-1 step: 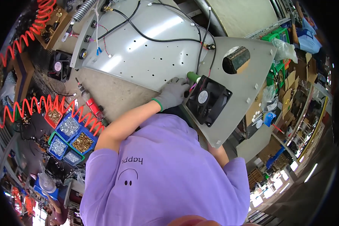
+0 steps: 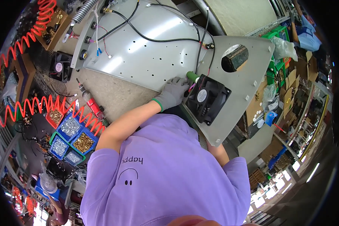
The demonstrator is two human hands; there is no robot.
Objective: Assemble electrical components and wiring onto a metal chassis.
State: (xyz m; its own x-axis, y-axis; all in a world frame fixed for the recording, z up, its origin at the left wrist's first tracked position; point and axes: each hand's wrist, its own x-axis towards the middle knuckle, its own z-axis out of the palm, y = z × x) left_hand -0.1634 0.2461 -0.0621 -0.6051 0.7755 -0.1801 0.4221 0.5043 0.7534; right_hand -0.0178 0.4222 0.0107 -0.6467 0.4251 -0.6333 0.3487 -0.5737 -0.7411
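My left hand (image 2: 174, 92), in a grey glove with a green cuff, is at the near edge of a tilted grey metal panel (image 2: 235, 96). Its fingers are curled beside the corner of a black square fan (image 2: 209, 100) lying on that panel. What they grip is hidden. Close to the fingertips are a green cylinder (image 2: 192, 77) and a bit of purple-pink wire. The panel covers my right hand; only the right forearm (image 2: 219, 153) shows below its lower corner. Beyond lies a larger perforated sheet-metal piece (image 2: 139, 56) with black cables (image 2: 158, 38) across it.
A red power driver (image 2: 93, 107) lies on the bench to the left, next to coiled red air hoses (image 2: 30, 105). Blue bins (image 2: 81, 130) of small fasteners stand nearby. A second black fan (image 2: 60, 66) sits at the far left. Green crates (image 2: 278, 37) and cardboard are on the right.
The tilted panel and its fan have shifted very slightly to the left. My left hand stays at the same corner.
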